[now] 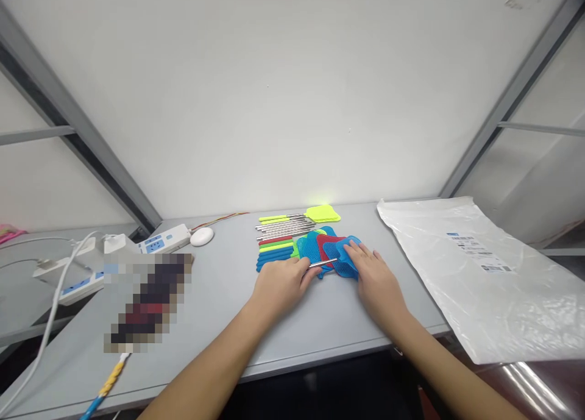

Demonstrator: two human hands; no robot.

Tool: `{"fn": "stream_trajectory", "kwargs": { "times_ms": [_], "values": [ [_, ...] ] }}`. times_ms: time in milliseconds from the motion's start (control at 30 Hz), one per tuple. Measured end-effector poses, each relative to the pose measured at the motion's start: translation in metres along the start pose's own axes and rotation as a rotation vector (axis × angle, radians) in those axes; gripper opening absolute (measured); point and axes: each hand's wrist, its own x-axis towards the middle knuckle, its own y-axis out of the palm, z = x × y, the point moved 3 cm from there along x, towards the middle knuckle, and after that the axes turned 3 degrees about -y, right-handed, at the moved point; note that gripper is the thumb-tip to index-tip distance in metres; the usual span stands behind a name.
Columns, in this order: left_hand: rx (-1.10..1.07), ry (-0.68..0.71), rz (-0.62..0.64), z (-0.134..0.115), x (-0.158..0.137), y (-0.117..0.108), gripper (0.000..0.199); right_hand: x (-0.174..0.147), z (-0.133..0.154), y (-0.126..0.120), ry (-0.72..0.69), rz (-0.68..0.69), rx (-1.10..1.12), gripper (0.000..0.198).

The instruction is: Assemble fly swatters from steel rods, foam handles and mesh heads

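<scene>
Left hand (pixel 281 281) and right hand (pixel 378 280) are near each other above a wide pale-grey flat tabletop (pixel 219 286), which stretches from them to its front edge; a large white plastic package (pixel 425 240) bounds the right side. Overlapping flat mesh swatters in blue, red and green (pixel 309 249) lie mid-table, handles leftward. Fingers extended, the right hand covers a blue mesh swatter head (pixel 345 267), whether gripping I cannot tell; the left pinches a thin silver metal rod (pixel 323 263).
</scene>
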Motion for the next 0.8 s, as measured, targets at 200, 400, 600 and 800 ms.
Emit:
{"fn": "stream_trajectory", "kwargs": {
  "times_ms": [200, 400, 600, 800],
  "values": [
    [0.005, -0.004, 0.033, -0.001, 0.000, 0.003, 0.047, -0.001, -0.002, 0.001, -0.010, 0.039, -0.062, 0.061],
    [0.004, -0.021, 0.072, -0.004, 0.001, 0.004, 0.048, 0.001, 0.003, -0.003, -0.005, 0.043, -0.058, 0.047],
    [0.006, -0.022, 0.084, -0.004, 0.001, 0.001, 0.046, 0.003, 0.003, -0.009, 0.033, 0.047, -0.047, 0.043],
    [0.010, -0.044, 0.085, -0.003, 0.002, 0.001, 0.046, 0.002, 0.003, -0.007, 0.015, 0.059, -0.055, 0.046]
  ]
}}
